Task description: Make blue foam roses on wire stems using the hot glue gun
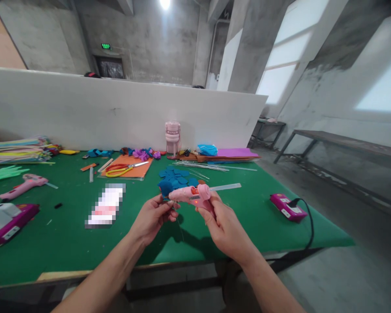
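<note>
My right hand point(227, 224) is wrapped round the handle of a pink hot glue gun point(191, 194), which has a small red light lit. From the rear of the glue gun a clear glue stick point(228, 187) sticks out to the right. Its nozzle points left, at or right beside a blue felt flower point(164, 188). My left hand point(151, 219) pinches the flower near its base, and a thin wire stem point(180, 228) hangs below the fingers. Just behind lie several flat blue felt pieces point(174, 175) on the green table.
Red-and-yellow scissors point(122, 169) lie on orange felt sheets point(138, 168). Wires point(202, 165) and a pink bottle point(173, 137) are at the back. Left are another glue gun point(24, 186) and a purple power strip point(11, 226); a second power strip point(287, 208) with a cord sits right.
</note>
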Demonstrator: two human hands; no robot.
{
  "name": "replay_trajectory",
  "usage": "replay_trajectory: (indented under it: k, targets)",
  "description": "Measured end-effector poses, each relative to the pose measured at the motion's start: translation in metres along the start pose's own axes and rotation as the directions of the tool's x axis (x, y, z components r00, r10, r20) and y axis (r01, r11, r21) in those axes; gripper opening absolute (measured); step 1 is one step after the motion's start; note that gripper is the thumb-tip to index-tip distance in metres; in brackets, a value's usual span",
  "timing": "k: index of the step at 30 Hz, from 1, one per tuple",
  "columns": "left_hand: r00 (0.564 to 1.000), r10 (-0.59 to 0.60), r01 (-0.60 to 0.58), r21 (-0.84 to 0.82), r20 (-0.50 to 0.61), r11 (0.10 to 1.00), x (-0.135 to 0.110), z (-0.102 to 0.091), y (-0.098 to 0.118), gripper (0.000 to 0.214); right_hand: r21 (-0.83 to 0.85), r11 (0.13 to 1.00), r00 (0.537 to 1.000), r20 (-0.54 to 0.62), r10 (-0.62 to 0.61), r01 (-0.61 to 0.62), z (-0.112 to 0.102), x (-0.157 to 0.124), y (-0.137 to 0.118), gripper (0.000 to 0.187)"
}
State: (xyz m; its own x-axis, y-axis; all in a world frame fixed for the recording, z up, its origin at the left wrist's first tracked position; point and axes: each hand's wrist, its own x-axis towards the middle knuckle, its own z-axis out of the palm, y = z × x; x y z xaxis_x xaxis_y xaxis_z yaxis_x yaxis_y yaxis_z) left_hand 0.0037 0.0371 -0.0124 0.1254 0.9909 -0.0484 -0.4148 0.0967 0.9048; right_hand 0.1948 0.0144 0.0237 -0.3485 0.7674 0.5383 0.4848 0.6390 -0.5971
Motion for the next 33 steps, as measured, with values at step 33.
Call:
replay_trajectory:
  k: [33]
  targets:
    - [1.0, -0.017, 0.017, -0.007, -0.002, 1.0, 0.0, 0.0, 0.002, 0.021, 0.732, 0.549, 0.887, 0.164, 0.432, -0.403, -0.017, 0.005, 0.041, 0.025]
